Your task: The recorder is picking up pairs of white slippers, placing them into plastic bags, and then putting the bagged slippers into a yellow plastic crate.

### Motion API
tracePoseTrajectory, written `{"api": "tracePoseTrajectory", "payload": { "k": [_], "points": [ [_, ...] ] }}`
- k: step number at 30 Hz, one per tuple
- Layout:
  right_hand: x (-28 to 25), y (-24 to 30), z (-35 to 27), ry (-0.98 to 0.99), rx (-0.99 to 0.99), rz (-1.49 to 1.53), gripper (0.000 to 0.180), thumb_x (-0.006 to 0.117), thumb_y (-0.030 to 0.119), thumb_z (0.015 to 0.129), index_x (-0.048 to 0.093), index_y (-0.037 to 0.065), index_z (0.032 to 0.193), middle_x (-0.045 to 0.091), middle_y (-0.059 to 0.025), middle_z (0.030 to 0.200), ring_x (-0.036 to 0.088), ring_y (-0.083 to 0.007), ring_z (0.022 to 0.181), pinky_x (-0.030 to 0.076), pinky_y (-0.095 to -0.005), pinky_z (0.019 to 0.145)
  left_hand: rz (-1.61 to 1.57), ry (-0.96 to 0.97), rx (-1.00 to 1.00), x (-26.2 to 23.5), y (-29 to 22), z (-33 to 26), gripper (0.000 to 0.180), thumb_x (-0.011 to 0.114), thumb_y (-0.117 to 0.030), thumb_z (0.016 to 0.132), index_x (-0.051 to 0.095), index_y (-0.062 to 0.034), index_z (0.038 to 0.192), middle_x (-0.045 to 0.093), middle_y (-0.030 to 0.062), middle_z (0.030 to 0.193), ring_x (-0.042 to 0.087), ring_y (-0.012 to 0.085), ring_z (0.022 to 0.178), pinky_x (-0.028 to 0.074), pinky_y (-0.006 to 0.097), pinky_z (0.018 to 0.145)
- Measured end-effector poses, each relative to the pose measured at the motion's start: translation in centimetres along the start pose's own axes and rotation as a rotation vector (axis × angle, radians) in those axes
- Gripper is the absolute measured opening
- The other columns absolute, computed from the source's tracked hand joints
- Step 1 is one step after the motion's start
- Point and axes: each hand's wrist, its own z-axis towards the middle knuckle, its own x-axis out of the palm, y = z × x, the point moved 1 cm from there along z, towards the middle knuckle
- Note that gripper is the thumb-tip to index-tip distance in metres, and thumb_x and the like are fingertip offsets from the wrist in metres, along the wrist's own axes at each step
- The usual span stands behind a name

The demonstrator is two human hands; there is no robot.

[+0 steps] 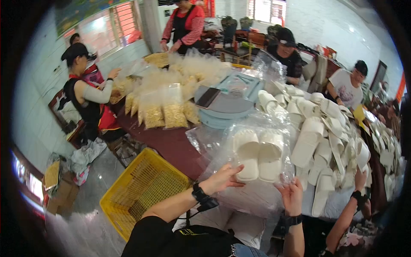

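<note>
Forearms (pixel 171 204), fingers (pixel 236 169) on bagged slippers (pixel 270 162)

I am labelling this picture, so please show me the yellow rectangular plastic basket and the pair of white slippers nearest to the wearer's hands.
Yellow rectangular plastic basket (pixel 150 188), head view: on its meshed inner surface.
Pair of white slippers (pixel 269 168), head view: on the right slipper's footbed.

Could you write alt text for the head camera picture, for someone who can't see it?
A person's left hand and right hand hold a pair of white slippers in clear plastic. More white slippers are heaped at right; filled bags of yellow pieces stand on the table at left, above a yellow crate. Other people surround the table.
</note>
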Motion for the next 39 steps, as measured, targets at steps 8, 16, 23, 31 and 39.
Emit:
{"api": "tracePoseTrajectory", "payload": {
  "k": [8,16,23,31,39],
  "points": [
    [1.2,-2.3,-0.3,0.019,-0.035,0.036,0.015,0.049,0.004,0.102,0.057,0.007,0.113,0.063,-0.0099,0.124,0.062,-0.0239,0.117,0.055,-0.0552,0.099,-0.132,-0.094,-0.104,0.4,0.9,2.0,0.053,0.07,-0.04,0.096,0.056,0.0012,0.125,0.066,0.014,0.116,0.07,0.031,0.099,0.063,0.047,0.08],
    [1.5,-3.1,-0.7,0.045,-0.086,0.106,0.041,0.048,0.0,0.092,0.051,0.005,0.132,0.061,-0.0122,0.13,0.06,-0.0284,0.123,0.05,-0.0525,0.107,-0.371,0.024,-0.079,1.9,-0.2,1.0,0.05,0.069,-0.032,0.097,0.052,-0.001,0.132,0.064,0.0135,0.122,0.067,0.0296,0.109,0.062,0.045,0.087],
    [1.7,-3.3,-0.3,0.118,-0.065,0.129,0.021,0.045,-0.009,0.088,0.054,0.007,0.099,0.065,-0.0096,0.116,0.063,-0.0256,0.114,0.05,-0.0565,0.106,-0.515,0.1,-0.068,0.4,0.9,2.4,0.041,0.061,-0.017,0.101,0.05,0.0029,0.136,0.062,0.0186,0.128,0.064,0.0361,0.115,0.054,0.063,0.098],
    [-1.2,-6.0,1.3,0.028,-0.025,-0.374,0.045,0.052,-0.007,0.095,0.045,0.005,0.138,0.056,-0.0044,0.124,0.058,-0.0169,0.116,0.049,-0.0304,0.097,-0.502,0.106,0.005,0.6,-1.5,-2.9,0.045,0.056,-0.01,0.102,0.043,0.0032,0.143,0.058,0.0209,0.136,0.056,0.0368,0.129,0.048,0.065,0.106],
    [0.4,-4.6,0.8,0.107,-0.018,-0.745,0.037,0.055,-0.001,0.099,0.052,-0.003,0.136,0.056,-0.0117,0.133,0.055,-0.0228,0.125,0.047,-0.0341,0.105,-0.556,-0.005,0.298,-6.2,-5.7,-15.1,0.055,0.06,-0.007,0.098,0.04,-0.0001,0.148,0.058,0.0158,0.14,0.058,0.032,0.128,0.048,0.052,0.11]
  ]
}}
